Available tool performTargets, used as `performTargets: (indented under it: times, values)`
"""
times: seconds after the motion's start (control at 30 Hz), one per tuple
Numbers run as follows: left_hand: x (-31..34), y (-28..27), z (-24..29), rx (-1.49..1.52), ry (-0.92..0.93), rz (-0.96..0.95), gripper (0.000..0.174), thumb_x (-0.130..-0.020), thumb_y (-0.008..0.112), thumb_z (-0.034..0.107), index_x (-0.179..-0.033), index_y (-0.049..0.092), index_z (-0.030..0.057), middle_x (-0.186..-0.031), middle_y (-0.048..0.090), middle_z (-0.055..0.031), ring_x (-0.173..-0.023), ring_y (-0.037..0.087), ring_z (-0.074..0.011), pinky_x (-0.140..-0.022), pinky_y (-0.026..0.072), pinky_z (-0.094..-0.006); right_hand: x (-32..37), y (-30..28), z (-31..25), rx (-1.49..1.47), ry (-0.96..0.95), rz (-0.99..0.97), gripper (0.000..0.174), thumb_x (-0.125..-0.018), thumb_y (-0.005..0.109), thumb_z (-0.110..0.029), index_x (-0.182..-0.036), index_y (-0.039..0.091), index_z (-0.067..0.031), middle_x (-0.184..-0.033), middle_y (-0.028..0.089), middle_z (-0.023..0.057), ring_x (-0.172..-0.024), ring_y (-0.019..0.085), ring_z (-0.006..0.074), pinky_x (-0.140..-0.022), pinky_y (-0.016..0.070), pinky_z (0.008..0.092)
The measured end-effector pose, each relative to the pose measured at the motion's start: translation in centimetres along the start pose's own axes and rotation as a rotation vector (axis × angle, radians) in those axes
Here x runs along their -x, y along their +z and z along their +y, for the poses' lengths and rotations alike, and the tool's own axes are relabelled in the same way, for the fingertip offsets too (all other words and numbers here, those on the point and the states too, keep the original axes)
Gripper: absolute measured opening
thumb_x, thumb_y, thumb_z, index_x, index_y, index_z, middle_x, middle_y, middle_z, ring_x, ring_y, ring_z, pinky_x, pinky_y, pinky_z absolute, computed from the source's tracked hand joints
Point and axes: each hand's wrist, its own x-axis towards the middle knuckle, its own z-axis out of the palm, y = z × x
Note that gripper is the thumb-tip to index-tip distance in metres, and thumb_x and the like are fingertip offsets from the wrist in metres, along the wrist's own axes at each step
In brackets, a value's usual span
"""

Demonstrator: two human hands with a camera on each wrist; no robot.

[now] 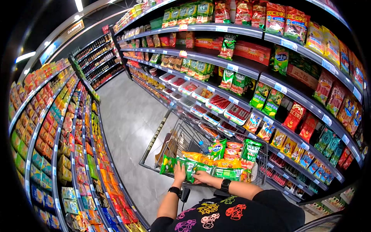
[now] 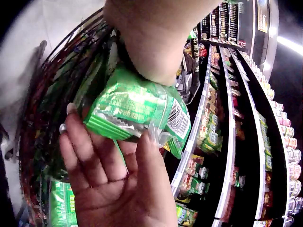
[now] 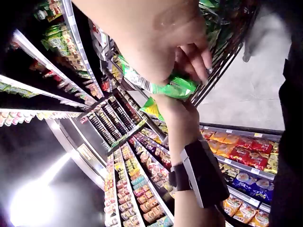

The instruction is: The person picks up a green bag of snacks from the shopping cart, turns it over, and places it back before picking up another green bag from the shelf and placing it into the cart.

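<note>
Over the near side of a wire shopping cart (image 1: 193,127), my left hand (image 1: 179,173) and right hand (image 1: 202,177) both hold a green snack packet (image 1: 190,168). In the left wrist view, the left thumb meets the packet's clear sealed edge, beside its barcode, and the fingers reach behind the green wrapper (image 2: 132,101). The right hand (image 3: 147,52) grips the same packet from the other side, its fingers curled by the wrapper. Another green packet (image 1: 167,164) lies just left of the left hand.
In the cart are orange packets (image 1: 191,156), an upright green packet (image 1: 250,150), red-and-white packets (image 1: 233,149) and a brown bag (image 1: 166,150). Stocked shelving (image 1: 228,67) runs close along the right; another packed shelf (image 1: 58,127) lines the left. Grey floor (image 1: 127,112) stretches between them.
</note>
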Motion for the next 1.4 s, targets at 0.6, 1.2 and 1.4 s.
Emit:
performTargets:
  times: [0.6, 1.2, 1.4]
  values:
    - [5.6, -1.3, -2.5, 0.207, 0.073, 0.003, 0.062, -0.076, 0.042, -0.001, -0.137, 0.029, -0.0003, -0.141, 0.03, -0.0233, -0.133, 0.026, -0.0331, -0.109, 0.0214, -0.0339, -2.8, 1.6, -1.0, 0.301, -0.106, 0.172, 0.038, -0.091, 0.051, -0.035, -0.084, 0.053, 0.0023, -0.073, 0.061, 0.0105, -0.058, 0.064, 0.0193, -0.048, 0.0493, 0.0285]
    - [8.9, 2.5, 0.5, -0.028, -0.151, 0.267, 0.088, -0.069, 0.067, 0.017, -0.137, 0.016, -0.0074, -0.141, 0.018, -0.0305, -0.133, 0.015, -0.0414, -0.111, 0.0117, -0.0431, 0.8, -1.4, 4.7, 0.099, 0.142, -0.315, 0.042, -0.092, 0.046, -0.04, -0.116, 0.048, -0.0057, -0.105, 0.062, 0.0105, -0.085, 0.063, 0.0163, -0.07, 0.0523, 0.0282]
    - [10.6, 5.9, -8.1, 0.422, -0.808, -0.079, 0.076, -0.079, 0.058, 0.03, -0.136, 0.021, -0.0048, -0.133, 0.037, -0.0282, -0.121, 0.039, -0.0405, -0.102, 0.0289, -0.0488, 3.1, -4.6, 5.7, 0.226, 0.195, -0.427, 0.049, -0.088, 0.05, -0.046, -0.117, 0.05, -0.0065, -0.107, 0.061, 0.0079, -0.091, 0.061, 0.0158, -0.072, 0.0504, 0.0295]
